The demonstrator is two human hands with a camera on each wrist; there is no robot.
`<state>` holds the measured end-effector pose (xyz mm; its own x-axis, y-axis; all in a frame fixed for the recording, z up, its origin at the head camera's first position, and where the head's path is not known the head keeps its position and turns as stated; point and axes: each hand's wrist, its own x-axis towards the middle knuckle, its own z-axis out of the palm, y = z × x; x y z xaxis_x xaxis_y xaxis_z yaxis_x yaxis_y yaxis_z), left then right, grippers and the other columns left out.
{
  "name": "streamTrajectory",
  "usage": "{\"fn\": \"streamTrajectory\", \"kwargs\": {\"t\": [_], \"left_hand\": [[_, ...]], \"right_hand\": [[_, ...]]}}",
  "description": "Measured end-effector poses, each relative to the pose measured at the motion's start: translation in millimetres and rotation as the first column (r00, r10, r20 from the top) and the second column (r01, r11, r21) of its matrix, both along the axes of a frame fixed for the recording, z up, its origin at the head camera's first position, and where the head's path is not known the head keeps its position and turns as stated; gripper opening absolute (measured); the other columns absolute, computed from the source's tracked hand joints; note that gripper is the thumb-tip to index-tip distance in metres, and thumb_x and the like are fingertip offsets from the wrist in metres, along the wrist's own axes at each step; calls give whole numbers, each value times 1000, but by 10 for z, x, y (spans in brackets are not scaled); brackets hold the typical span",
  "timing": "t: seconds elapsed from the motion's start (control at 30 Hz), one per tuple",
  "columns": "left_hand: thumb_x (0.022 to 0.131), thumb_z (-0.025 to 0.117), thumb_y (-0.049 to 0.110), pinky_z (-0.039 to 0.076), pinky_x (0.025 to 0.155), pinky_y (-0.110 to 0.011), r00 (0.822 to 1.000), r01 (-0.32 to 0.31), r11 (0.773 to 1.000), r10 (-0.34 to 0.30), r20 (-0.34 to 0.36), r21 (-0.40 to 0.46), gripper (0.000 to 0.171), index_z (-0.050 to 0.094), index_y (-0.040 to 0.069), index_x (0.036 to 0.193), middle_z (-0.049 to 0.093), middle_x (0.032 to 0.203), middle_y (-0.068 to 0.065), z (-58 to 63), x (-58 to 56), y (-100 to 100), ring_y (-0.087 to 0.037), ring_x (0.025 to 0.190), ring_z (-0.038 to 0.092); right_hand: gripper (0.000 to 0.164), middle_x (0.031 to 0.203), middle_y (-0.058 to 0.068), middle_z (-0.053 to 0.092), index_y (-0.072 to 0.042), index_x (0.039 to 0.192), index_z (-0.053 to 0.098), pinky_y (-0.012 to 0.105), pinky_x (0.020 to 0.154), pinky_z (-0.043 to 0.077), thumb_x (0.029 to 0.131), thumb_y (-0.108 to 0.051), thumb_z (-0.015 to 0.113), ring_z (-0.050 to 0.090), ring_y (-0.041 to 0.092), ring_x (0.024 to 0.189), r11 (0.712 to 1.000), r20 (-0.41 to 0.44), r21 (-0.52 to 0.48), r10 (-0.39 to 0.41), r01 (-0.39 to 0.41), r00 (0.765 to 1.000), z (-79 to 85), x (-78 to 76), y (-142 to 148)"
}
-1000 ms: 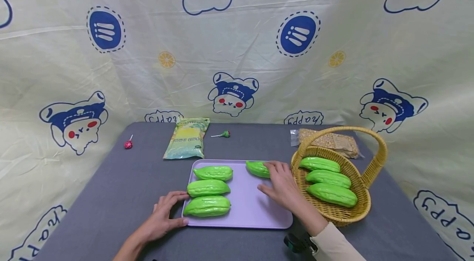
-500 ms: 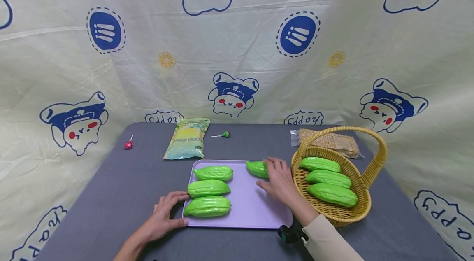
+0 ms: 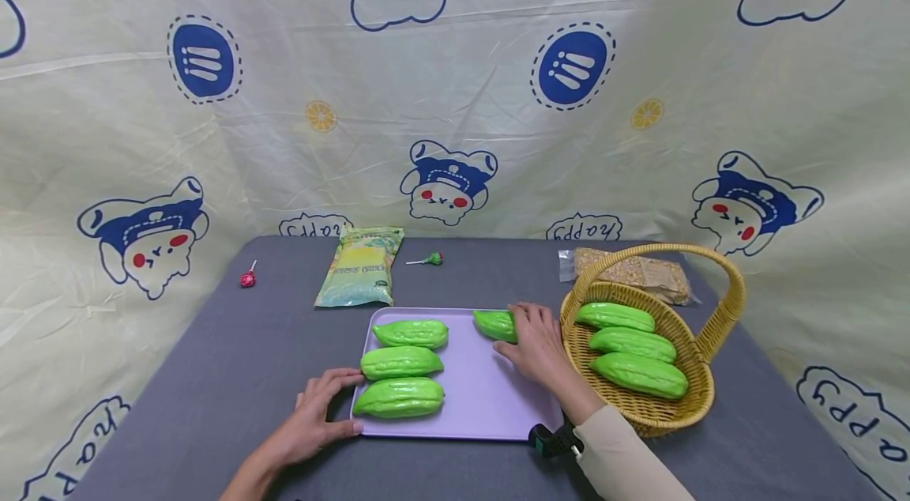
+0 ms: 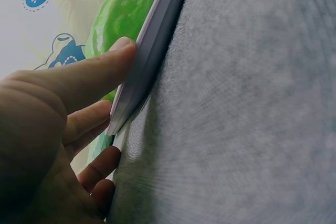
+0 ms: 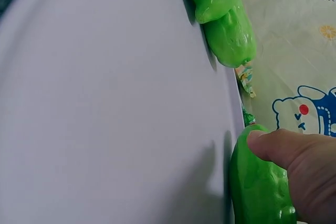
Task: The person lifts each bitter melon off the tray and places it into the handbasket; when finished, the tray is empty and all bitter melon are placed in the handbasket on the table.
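Observation:
Green bitter melons lie on a lilac tray [image 3: 483,406]. Three form a column at its left side, with the middle bitter melon [image 3: 401,362] between the other two. A further bitter melon [image 3: 494,324] lies near the far right corner. My right hand [image 3: 538,347] pinches it, thumb on its near side and fingers over its right end, which they hide. In the right wrist view the thumb presses on this bitter melon [image 5: 257,182]. My left hand [image 3: 313,418] rests against the tray's left edge, thumb near the front corner. In the left wrist view its thumb and index finger touch the rim [image 4: 139,72].
Right of the tray stands a wicker basket [image 3: 693,390] with a tall handle, holding three more bitter melons [image 3: 638,374]. Behind it lies a clear bag of grain [image 3: 633,272]. A yellow-green packet [image 3: 361,268], a green lollipop [image 3: 434,258] and a red lollipop [image 3: 247,279] lie farther back.
My right hand has shifted slightly left and its thumb has closed in against the bitter melon's near side. The left hand and the tray have stayed put.

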<state>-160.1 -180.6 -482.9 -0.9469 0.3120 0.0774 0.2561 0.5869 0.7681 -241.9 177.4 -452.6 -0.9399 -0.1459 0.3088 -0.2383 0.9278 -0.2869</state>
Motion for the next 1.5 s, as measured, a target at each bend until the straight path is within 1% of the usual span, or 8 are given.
{"fn": "streamTrajectory", "kwargs": {"t": [0.23, 0.4, 0.63, 0.77, 0.83, 1.0, 1.23, 1.5], "left_hand": [[75, 76, 35, 21, 83, -36, 1000, -4, 1000, 4, 18, -10, 59, 55, 17, 126, 47, 136, -1, 4, 5, 6, -24, 118, 33], [74, 76, 35, 21, 82, -35, 1000, -5, 1000, 5, 15, -12, 59, 55, 17, 126, 47, 136, -1, 10, 8, 8, -22, 117, 33], [75, 76, 36, 21, 83, -35, 1000, -8, 1000, 8, 26, -16, 58, 55, 19, 126, 47, 136, 0, 13, 2, 7, -23, 117, 33], [75, 76, 36, 21, 82, -35, 1000, -7, 1000, 7, 26, -17, 58, 55, 18, 126, 47, 136, 0, 13, 1, 7, -23, 117, 33], [74, 76, 35, 21, 82, -34, 1000, -7, 1000, 7, 13, -15, 59, 55, 18, 126, 47, 136, 0, 10, 1, 7, -22, 116, 34], [74, 77, 35, 21, 81, -34, 1000, -7, 1000, 7, -7, -10, 59, 56, 18, 126, 48, 135, 0, 9, 7, 6, -21, 115, 34], [74, 76, 35, 21, 82, -34, 1000, -7, 1000, 7, 1, -13, 59, 55, 18, 126, 48, 136, 0, 16, 9, 7, -21, 115, 34], [74, 76, 35, 21, 83, -36, 1000, -8, 1000, 8, 11, -14, 58, 55, 18, 126, 47, 136, -1, 13, 8, 3, -23, 116, 34]], "right_hand": [[65, 123, 19, 55, -4, 127, 53, 52, 89, 37, 74, -35, 76, 46, 39, 112, 1000, 5, -2, -12, 12, 1000, -41, -4, -9], [63, 119, 18, 56, -5, 127, 54, 51, 89, 37, 75, -34, 76, 47, 37, 110, 1000, 22, -14, 6, -6, 1000, -59, 31, -10], [61, 122, 15, 55, -7, 127, 54, 51, 91, 37, 77, -34, 75, 47, 34, 110, 997, 40, -46, 61, -59, 997, -49, 135, -21], [58, 119, 13, 56, -8, 126, 56, 51, 93, 37, 77, -34, 74, 47, 33, 112, 996, 43, -44, 78, -76, 996, -52, 206, -29], [56, 118, 13, 57, -8, 125, 57, 51, 93, 37, 77, -33, 74, 47, 32, 112, 996, 39, -42, 85, -83, 996, -50, 243, -30], [52, 112, 10, 60, -10, 120, 60, 48, 87, 40, 76, -33, 75, 48, 29, 104, 994, 5, -25, 109, -109, 994, -67, 330, -13], [47, 105, 7, 62, -12, 115, 63, 38, 80, 38, 73, -30, 77, 49, 24, 97, 988, -52, -17, 152, -153, 987, -85, 443, 23], [45, 99, 1, 64, -15, 111, 65, 29, 74, 34, 71, -30, 78, 48, 16, 91, 984, -115, 8, 179, -179, 977, -101, 534, 62]]}}
